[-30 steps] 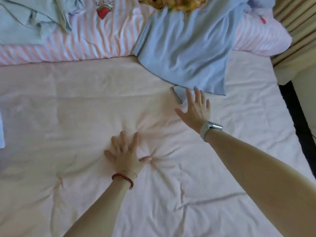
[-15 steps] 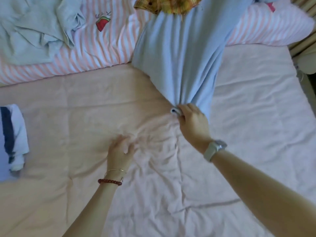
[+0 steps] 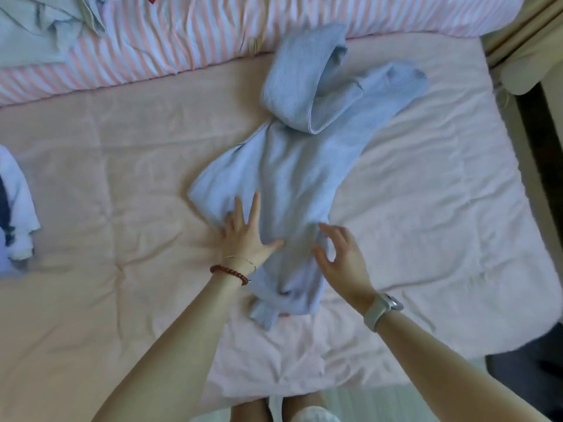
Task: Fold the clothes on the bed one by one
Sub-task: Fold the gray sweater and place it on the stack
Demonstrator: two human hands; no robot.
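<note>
Your left hand (image 3: 243,236) is spread flat, fingers straight, pressing on the one light blue garment (image 3: 292,184), bunched mid-bed on the pink sheet (image 3: 122,166). Your right hand (image 3: 341,257) is relaxed and half-curled, at the garment's edge; contact unclear. One striped quilt (image 3: 189,35), one white-navy garment (image 3: 15,214) far left. No legible writing.

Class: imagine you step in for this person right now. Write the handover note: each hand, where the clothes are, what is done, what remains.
Left hand: open, fingers spread flat on the bunched light-blue knit garment.
Right hand: open, loosely curved at the garment's right edge, holding nothing.
The garment lies crumpled lengthwise on the pale pink bedsheet, unfolded.
Pale grey-green clothing waits on the pink-and-white striped duvet. A white-and-navy piece sits at the left edge; whether folded, unclear.
Left to do: spread and fold the blue garment, then the rest.
</note>
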